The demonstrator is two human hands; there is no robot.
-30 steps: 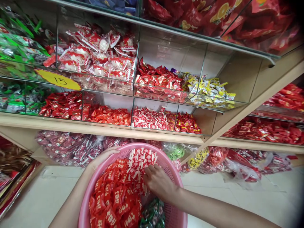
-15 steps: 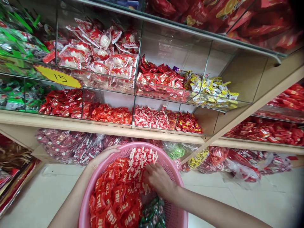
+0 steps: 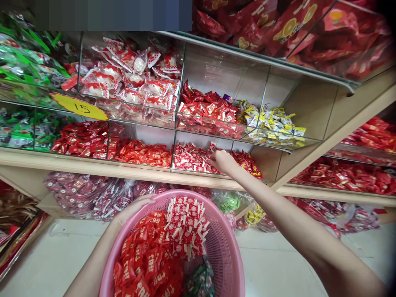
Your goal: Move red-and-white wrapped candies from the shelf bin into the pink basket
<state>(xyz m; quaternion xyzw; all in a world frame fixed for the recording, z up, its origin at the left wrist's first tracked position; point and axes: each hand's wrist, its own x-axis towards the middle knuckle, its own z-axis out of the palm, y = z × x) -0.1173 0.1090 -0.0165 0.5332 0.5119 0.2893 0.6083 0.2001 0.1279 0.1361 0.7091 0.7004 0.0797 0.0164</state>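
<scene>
My left hand (image 3: 131,210) grips the far left rim of a pink plastic basket (image 3: 227,247), its fingers hooked over the edge. Inside the basket, red wrapped candies (image 3: 148,260) fill the left side. Small red-and-white wrapped candies (image 3: 187,222) lie in a heap at the far side, and dark green wrapped candies (image 3: 199,278) sit at the near right. My right hand (image 3: 224,162) is at the lower shelf bin, over the right end of another pile of red-and-white candies (image 3: 193,159). Its fingers are curled, and whatever they hold is hidden.
Clear dividers split the shelves into bins of wrapped sweets. A yellow price tag (image 3: 79,107) reading 15 hangs at the left. A wooden ledge (image 3: 148,171) runs below the bins, with bagged sweets (image 3: 74,194) under it. A slanting wooden post (image 3: 309,156) stands right.
My right hand has left the basket and moved up and forward to the red-and-white candies in the shelf bin. My left hand keeps its hold on the basket rim.
</scene>
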